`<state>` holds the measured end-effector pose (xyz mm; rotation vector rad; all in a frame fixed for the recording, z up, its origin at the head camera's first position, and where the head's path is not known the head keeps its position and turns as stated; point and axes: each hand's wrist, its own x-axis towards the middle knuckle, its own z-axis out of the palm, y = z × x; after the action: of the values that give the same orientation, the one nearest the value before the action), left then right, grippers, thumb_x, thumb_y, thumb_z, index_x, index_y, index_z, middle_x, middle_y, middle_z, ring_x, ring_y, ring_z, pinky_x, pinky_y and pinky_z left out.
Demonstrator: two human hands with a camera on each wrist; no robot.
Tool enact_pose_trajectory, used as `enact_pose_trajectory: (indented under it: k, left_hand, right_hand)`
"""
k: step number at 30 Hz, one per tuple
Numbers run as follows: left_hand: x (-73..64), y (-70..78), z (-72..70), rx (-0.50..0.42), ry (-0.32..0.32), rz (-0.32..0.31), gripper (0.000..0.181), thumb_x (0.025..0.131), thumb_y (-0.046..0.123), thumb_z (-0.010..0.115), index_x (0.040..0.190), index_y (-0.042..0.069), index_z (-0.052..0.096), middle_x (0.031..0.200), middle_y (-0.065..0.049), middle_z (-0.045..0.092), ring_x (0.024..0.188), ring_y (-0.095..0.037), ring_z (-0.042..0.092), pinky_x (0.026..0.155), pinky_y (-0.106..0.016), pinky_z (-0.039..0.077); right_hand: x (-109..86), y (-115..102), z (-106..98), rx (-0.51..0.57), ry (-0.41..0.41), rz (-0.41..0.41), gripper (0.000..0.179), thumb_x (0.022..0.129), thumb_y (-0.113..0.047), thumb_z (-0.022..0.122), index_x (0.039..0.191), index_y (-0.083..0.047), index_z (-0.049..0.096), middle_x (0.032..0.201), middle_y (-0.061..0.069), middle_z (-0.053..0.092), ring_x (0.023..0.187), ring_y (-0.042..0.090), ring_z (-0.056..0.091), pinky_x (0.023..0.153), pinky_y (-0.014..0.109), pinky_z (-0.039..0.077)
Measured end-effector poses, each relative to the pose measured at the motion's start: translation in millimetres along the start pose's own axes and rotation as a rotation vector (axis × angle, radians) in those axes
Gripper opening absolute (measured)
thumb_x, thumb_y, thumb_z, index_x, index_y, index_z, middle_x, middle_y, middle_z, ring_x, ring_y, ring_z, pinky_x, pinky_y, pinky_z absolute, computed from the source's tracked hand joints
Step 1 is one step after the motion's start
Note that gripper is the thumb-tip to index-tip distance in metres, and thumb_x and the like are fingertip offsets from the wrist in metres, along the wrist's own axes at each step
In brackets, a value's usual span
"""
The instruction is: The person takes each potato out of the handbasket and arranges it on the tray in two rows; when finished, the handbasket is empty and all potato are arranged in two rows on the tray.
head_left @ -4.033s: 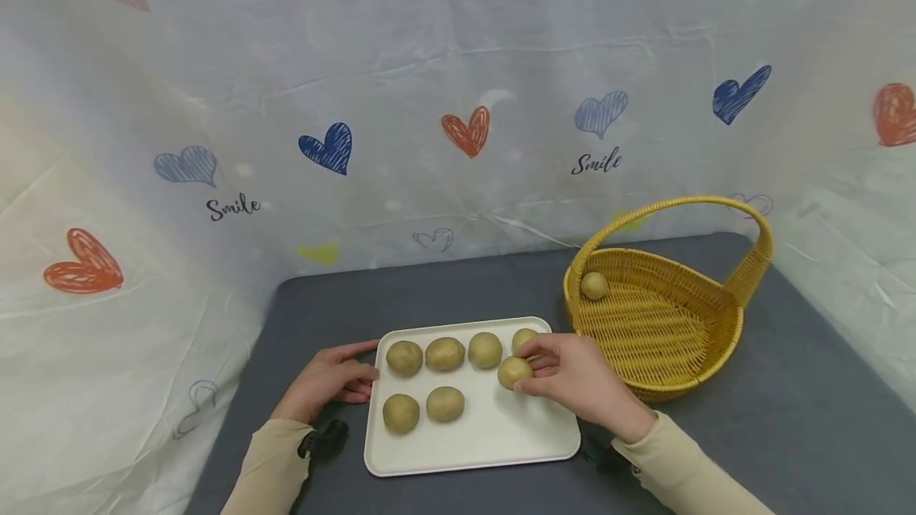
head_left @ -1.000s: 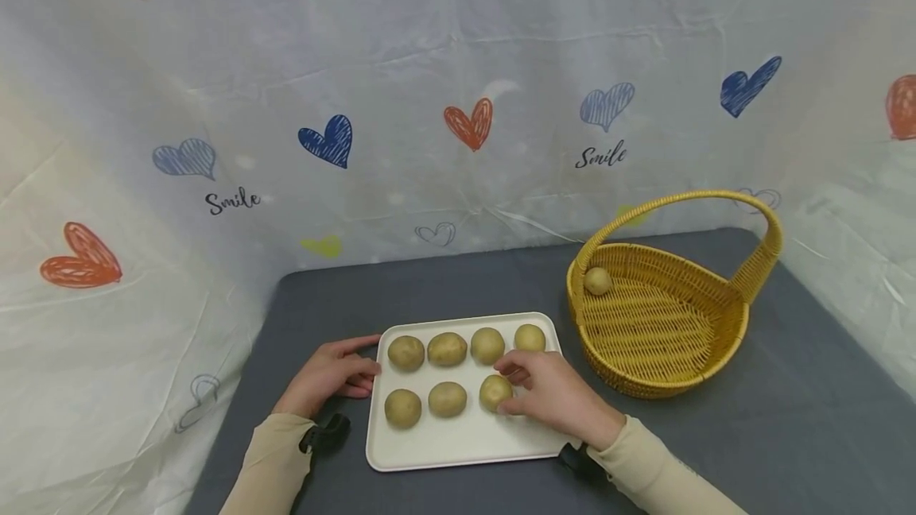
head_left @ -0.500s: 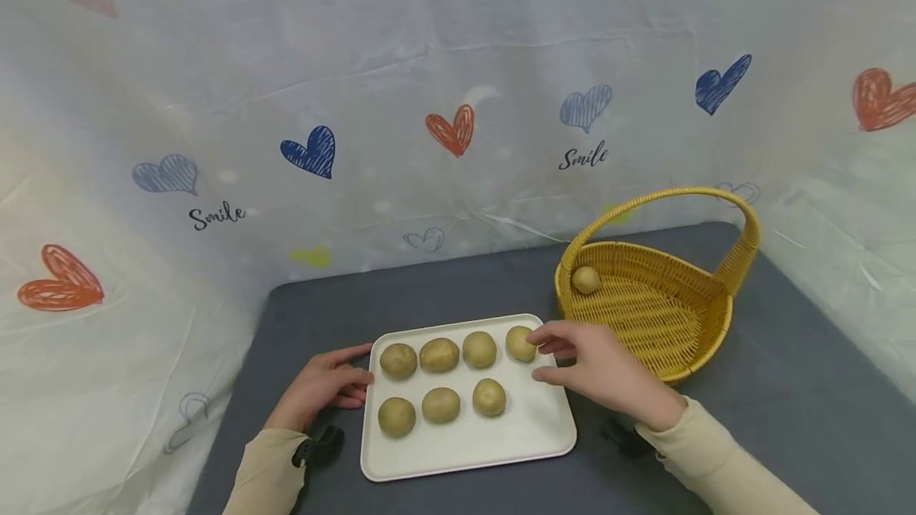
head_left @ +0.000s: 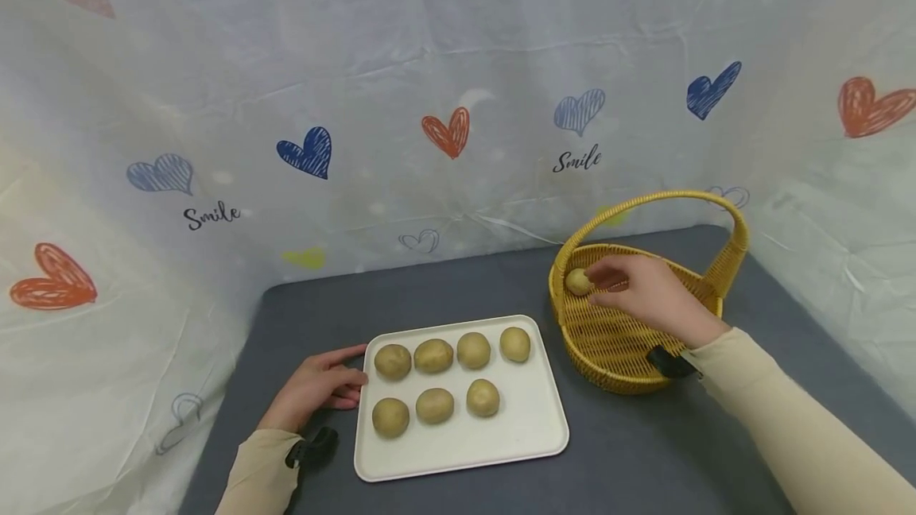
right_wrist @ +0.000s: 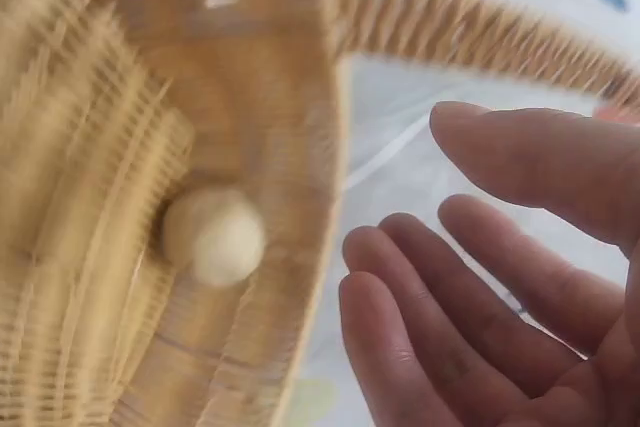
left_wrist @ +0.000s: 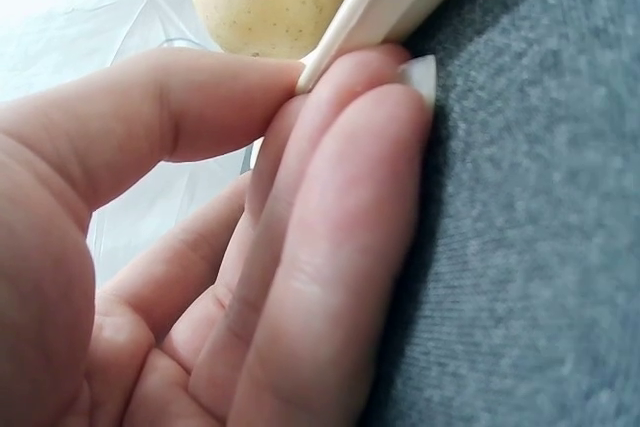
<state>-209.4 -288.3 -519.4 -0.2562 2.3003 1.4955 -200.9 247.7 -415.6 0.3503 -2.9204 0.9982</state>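
Note:
My left hand [head_left: 317, 385] is at the left edge of a white rectangular tray [head_left: 518, 431]. In the left wrist view its thumb and fingers pinch the tray's rim [left_wrist: 365, 7]. Several potatoes lie on the tray in two rows; one potato [head_left: 483, 398] ends the near row, and another potato [head_left: 515, 344] sits in the far right corner. My right hand [head_left: 647, 292] is over the yellow wicker basket [head_left: 615, 348], relaxed and holding nothing. Its fingertips are close to the single potato [right_wrist: 215, 237] lying against the basket's inner wall.
The basket's tall arched handle [head_left: 665, 195] rises above the right hand. A dark grey cloth [head_left: 401, 292] covers the table. Behind it hangs a white sheet [head_left: 372, 205] with printed hearts. Black wrist cameras sit at both cuffs.
The right hand set a potato down in the near row, let go of it, and moved right and away from me over the basket. The left hand stays at the tray's edge.

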Motion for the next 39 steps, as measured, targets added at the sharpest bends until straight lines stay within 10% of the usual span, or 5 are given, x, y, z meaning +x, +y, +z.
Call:
enact_pose_trajectory:
  k: [25,28,31,34,39]
  left_hand:
    - [-4.2,-0.6,3.4,-0.013,0.023,0.005,0.069,0.090,0.024,0.085,0.155,0.019,0.062,0.086,-0.009,0.079,0.074,-0.019,0.076,0.070,-0.035,0.068]
    - [-3.3,-1.3,3.6,-0.010,0.029,0.009,0.069,0.091,0.024,0.085,0.155,0.019,0.062,0.087,-0.009,0.080,0.075,-0.018,0.077,0.070,-0.035,0.068]
    - [-2.6,-2.3,3.4,-0.014,0.029,0.003,0.069,0.091,0.023,0.085,0.155,0.019,0.062,0.088,-0.009,0.080,0.075,-0.019,0.077,0.070,-0.035,0.068]
    - [-2.2,-2.8,3.1,-0.014,0.027,0.002,0.069,0.091,0.023,0.084,0.156,0.019,0.061,0.089,-0.009,0.080,0.075,-0.019,0.076,0.070,-0.035,0.068]
    - [-3.4,-1.4,3.3,-0.009,0.029,0.006,0.068,0.091,0.023,0.084,0.155,0.019,0.062,0.088,-0.009,0.080,0.075,-0.020,0.076,0.070,-0.036,0.068]
  right_hand:
    - [72.5,39,24,-0.063,-0.116,0.199,0.062,0.093,-0.039,0.083,0.134,0.005,0.071,0.139,0.028,0.069,0.123,0.044,0.068,0.100,0.059,0.058]
    - [76.7,39,28,-0.069,-0.111,0.200,0.041,0.093,-0.035,0.082,0.105,0.004,0.075,0.103,0.023,0.075,0.088,0.032,0.067,0.079,0.045,0.058]
    - [79.6,39,32,-0.056,-0.103,0.189,0.039,0.093,-0.030,0.081,0.068,-0.010,0.059,0.062,0.003,0.049,0.058,0.017,0.040,0.057,0.032,0.038]
    - [81.1,39,33,-0.038,-0.093,0.179,0.054,0.094,-0.027,0.081,0.058,-0.021,0.041,0.055,-0.008,0.025,0.054,0.012,0.022,0.054,0.029,0.025]
    - [79.7,41,30,-0.033,-0.101,0.202,0.038,0.091,-0.030,0.085,0.070,-0.013,0.059,0.064,-0.002,0.046,0.061,0.016,0.040,0.059,0.032,0.036]
